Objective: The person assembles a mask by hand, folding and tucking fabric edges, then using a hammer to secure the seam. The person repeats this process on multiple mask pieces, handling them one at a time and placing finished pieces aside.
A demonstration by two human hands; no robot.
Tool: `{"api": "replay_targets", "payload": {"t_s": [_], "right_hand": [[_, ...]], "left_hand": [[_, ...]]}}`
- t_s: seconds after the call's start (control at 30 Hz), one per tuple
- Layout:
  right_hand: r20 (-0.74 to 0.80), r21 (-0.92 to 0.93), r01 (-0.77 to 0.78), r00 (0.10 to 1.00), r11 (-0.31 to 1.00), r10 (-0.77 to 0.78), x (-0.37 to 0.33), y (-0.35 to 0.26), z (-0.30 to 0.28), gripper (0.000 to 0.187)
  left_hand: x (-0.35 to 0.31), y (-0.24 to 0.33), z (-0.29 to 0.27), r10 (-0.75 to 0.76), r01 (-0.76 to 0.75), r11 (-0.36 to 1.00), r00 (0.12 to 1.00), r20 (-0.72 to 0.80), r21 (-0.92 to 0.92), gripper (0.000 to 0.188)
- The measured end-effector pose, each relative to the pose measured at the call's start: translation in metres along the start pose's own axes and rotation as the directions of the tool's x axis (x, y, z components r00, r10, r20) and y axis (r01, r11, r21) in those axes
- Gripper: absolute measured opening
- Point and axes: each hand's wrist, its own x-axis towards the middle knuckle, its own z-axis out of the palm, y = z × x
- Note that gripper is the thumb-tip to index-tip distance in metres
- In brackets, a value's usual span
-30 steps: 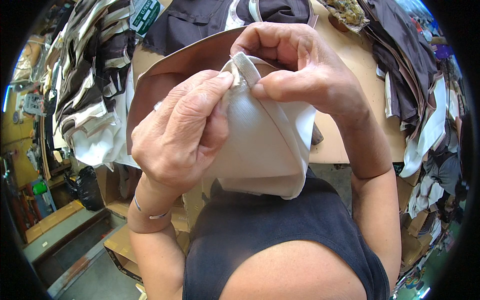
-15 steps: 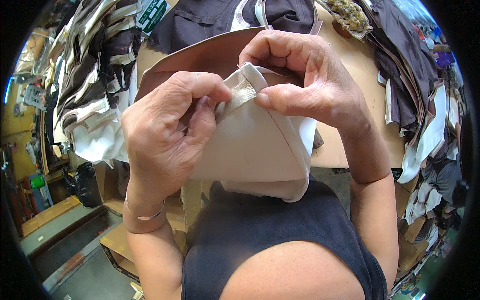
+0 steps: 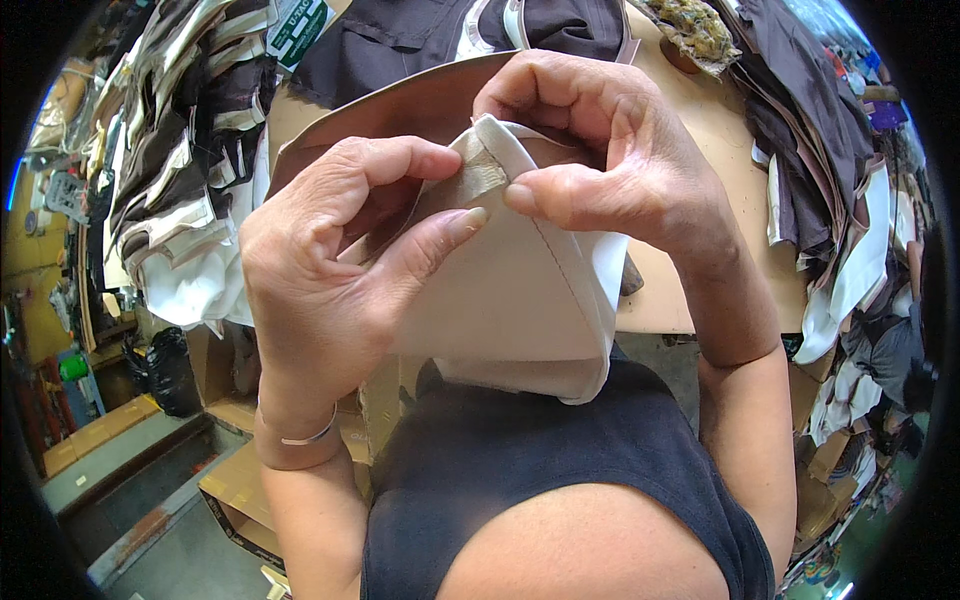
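Thumb [image 3: 432, 247] swung right, the left hand [image 3: 318, 262] spreads its fingers, the right hand [image 3: 635, 165] pinches the cream panel [image 3: 500, 300], and the tab [image 3: 480, 178], apparently mid-fold, likely needs pressing.

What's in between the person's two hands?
In the head view, the pointed corner of the pale piece, with a small beige strip on it, lies between the left hand and right hand.

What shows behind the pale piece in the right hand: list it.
Behind the pale piece, a curved brown panel, some tan tabletop and one end of a brown object show. The piece covers the rest; whether the panel joins it is hidden.
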Motion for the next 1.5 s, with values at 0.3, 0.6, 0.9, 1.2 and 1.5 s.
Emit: {"api": "replay_targets", "payload": {"t_s": [0.3, 0.6, 0.9, 1.2, 1.5], "right_hand": [[-0.010, -0.037, 0.067, 0.998, 0.997, -0.068, 0.002, 0.005, 0.003, 0.031], [-0.008, -0.011, 0.090, 0.996, 0.996, -0.090, 0.004, 0.010, 0.002, 0.030], [-0.020, -0.140, 0.110, 0.993, 0.984, -0.113, 0.005, 0.011, 0.002, 0.028], [-0.016, -0.162, 0.101, 0.994, 0.982, -0.105, 0.005, 0.011, 0.002, 0.028], [0.009, 0.056, 0.081, 0.997, 0.995, -0.082, 0.004, 0.010, -0.001, 0.018]], "left_hand": [[-0.001, -0.001, 0.009, 0.114, -0.095, 0.972, 0.991, -0.076, 0.216, 0.026], [0.001, -0.008, 0.008, 0.099, -0.094, 0.991, 0.994, -0.052, 0.095, 0.020], [0.002, -0.009, 0.006, 0.090, -0.087, 0.995, 0.995, -0.047, 0.058, 0.015], [-0.003, -0.008, 0.011, 0.148, -0.130, 0.978, 0.984, -0.103, 0.161, 0.013], [-0.003, -0.014, 0.015, 0.305, -0.277, 0.943, 0.941, -0.148, 0.182, 0.021]]}}
